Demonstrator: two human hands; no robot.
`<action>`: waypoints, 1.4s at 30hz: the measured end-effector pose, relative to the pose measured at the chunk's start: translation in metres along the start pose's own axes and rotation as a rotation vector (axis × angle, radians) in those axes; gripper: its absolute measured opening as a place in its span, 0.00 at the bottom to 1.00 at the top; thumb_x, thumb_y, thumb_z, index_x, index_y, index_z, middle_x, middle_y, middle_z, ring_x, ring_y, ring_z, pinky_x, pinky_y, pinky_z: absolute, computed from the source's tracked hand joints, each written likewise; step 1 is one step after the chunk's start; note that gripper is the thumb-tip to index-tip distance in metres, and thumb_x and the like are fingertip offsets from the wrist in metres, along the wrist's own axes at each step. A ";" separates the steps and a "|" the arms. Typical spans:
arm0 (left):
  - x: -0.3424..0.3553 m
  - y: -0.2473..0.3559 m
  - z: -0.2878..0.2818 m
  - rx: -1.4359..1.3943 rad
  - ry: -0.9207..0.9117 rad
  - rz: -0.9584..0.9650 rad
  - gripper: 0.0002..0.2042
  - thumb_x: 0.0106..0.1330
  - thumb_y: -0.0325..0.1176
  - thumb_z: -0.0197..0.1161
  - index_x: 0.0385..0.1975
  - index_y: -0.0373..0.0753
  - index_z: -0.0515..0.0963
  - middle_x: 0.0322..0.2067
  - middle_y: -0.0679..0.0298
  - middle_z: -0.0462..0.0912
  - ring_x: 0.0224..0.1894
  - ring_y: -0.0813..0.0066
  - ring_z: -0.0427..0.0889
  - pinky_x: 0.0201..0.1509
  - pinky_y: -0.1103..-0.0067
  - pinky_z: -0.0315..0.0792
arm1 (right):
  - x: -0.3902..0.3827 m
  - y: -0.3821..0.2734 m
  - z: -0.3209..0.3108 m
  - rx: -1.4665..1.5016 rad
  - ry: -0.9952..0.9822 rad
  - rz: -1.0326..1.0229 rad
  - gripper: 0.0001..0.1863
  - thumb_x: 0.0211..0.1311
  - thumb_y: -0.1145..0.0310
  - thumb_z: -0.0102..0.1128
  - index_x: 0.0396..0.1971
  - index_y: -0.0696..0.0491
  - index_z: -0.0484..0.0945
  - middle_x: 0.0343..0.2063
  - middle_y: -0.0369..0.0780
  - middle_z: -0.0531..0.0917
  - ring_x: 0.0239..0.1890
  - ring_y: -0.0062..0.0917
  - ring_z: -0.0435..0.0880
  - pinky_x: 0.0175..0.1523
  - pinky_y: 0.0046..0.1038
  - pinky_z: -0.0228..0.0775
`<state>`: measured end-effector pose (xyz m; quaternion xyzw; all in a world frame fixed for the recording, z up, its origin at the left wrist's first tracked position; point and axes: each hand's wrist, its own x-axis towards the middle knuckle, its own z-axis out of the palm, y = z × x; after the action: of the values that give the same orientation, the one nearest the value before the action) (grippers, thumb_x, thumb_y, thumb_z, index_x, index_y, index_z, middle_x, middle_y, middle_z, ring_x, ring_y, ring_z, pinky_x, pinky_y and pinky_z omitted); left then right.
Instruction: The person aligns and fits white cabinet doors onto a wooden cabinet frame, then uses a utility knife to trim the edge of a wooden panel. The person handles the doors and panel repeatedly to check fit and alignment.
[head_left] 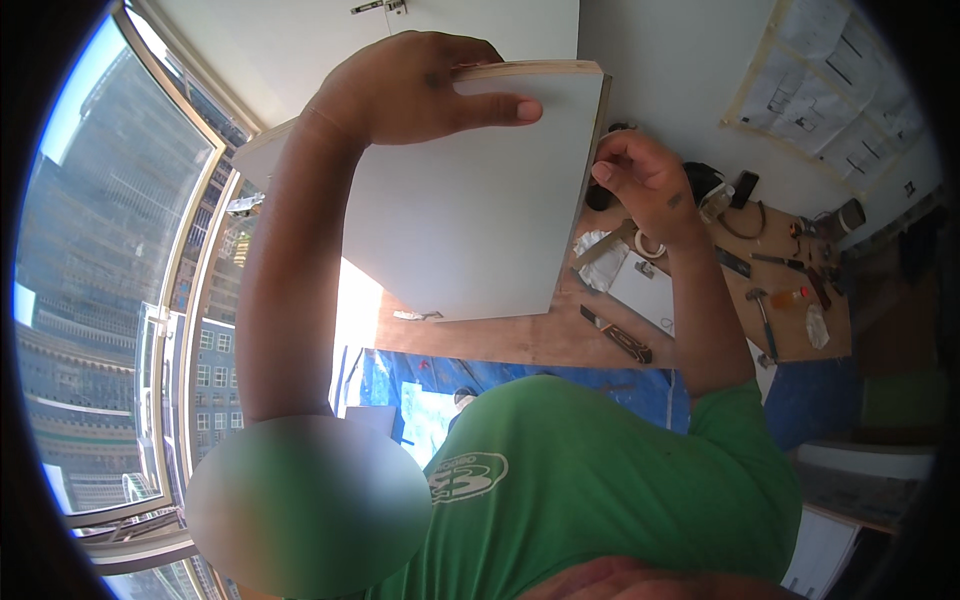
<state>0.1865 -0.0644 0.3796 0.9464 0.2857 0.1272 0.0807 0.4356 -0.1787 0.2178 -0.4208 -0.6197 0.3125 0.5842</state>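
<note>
Shirt, green cloth, short-sleeved (600,470): worn by the person, seen nearest, below the work

Left hand, bare (415,90): closed over the top edge of the panel, the thumb laid flat along the near face, the other fingers mostly hidden behind; the panel is presumably clasped there so that it is kept from tipping

Right hand, bare (650,190): fingers curled, thumb and forefinger drawn together at the panel's right edge; whether the edge is pinched or merely touched cannot be told; the hand is perhaps placed there as a side guide

Panel, white, flat, four-sided, with a tan raw top edge (470,200): held upright between the hands, above the near part of the bench; whether its weight is borne by the bench cannot be told

Bench, brown, wooden-topped (500,340): stretched beneath the panel and off to the right; a black-and-tan handled tool (617,335), a cream ring-shaped roll of tape (650,243) and a dark-handled hammer (765,320) are laid on it, seemingly within reach of the right hand

Window, tall, pale-framed, glazed (100,260): set at left

Drawings, white paper sheets (830,90): fixed with tan tape to the wall beyond, likely for easy consultation
</note>
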 end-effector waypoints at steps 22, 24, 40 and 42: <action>0.000 -0.004 0.004 -0.031 0.019 -0.032 0.37 0.57 0.70 0.72 0.51 0.40 0.88 0.40 0.50 0.91 0.42 0.58 0.91 0.53 0.70 0.82 | 0.005 -0.008 0.006 0.134 -0.030 0.103 0.07 0.73 0.69 0.67 0.39 0.58 0.80 0.32 0.34 0.83 0.35 0.18 0.80 0.45 0.23 0.75; 0.000 -0.005 0.005 -0.027 0.017 -0.042 0.37 0.57 0.70 0.72 0.51 0.40 0.87 0.40 0.50 0.91 0.42 0.58 0.91 0.54 0.70 0.82 | 0.007 -0.008 0.006 0.011 -0.011 0.105 0.07 0.73 0.69 0.67 0.38 0.57 0.80 0.30 0.34 0.83 0.35 0.17 0.80 0.44 0.22 0.75; -0.005 -0.005 0.002 -0.028 0.005 0.032 0.36 0.62 0.65 0.70 0.54 0.36 0.85 0.41 0.49 0.90 0.42 0.56 0.92 0.54 0.66 0.83 | 0.031 0.012 -0.030 0.157 -0.348 0.046 0.07 0.72 0.71 0.67 0.33 0.55 0.80 0.28 0.34 0.84 0.31 0.18 0.83 0.41 0.23 0.75; -0.003 -0.006 0.003 0.019 0.031 -0.014 0.39 0.58 0.71 0.69 0.52 0.38 0.87 0.43 0.49 0.91 0.45 0.55 0.91 0.55 0.67 0.82 | 0.025 0.010 -0.039 0.367 -0.455 -0.054 0.08 0.72 0.68 0.67 0.33 0.55 0.80 0.28 0.36 0.84 0.32 0.22 0.84 0.42 0.26 0.76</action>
<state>0.1818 -0.0619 0.3748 0.9430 0.2947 0.1388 0.0681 0.4766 -0.1558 0.2253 -0.2106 -0.6788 0.4899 0.5048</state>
